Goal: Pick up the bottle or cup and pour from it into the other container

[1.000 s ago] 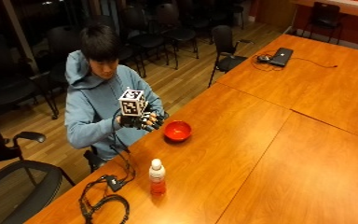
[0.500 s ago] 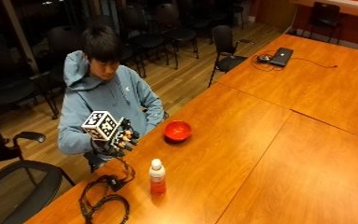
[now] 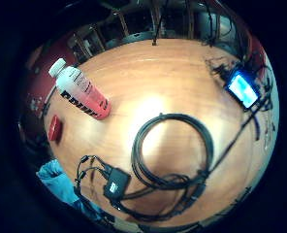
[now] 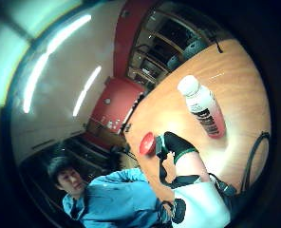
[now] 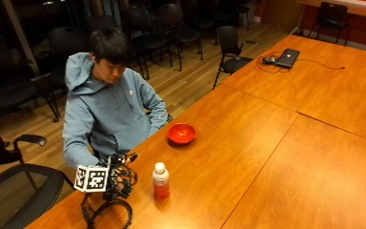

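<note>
A: Bottle (image 5: 161, 181) first. It stands upright on the worktop (image 5: 253, 143), white cap on top, reddish drink inside. The red bowl (image 5: 182, 133) sits apart from it, farther along the same edge, in front of the person.

B: And the right hand (image 5: 118, 176)?

A: It hangs just beside the bottle, over a coil of black cable (image 5: 110, 213). It holds nothing. If the fingers are straight or curled, I cannot tell from these views.

B: So the step in hand is the reach, I think. How to do it well?

A: Come from the side, at the middle of the body, under the label (image 3: 78, 90). A tall narrow bottle tips easily if the fingers push it high.

B: The cap seems to be on. Pouring may need it off.

A: Yes, I judge the same, but it is too small to be sure. Also lift straight up, so that the cable is not dragged.

B: Then carry it above the bowl before tilting.
</note>
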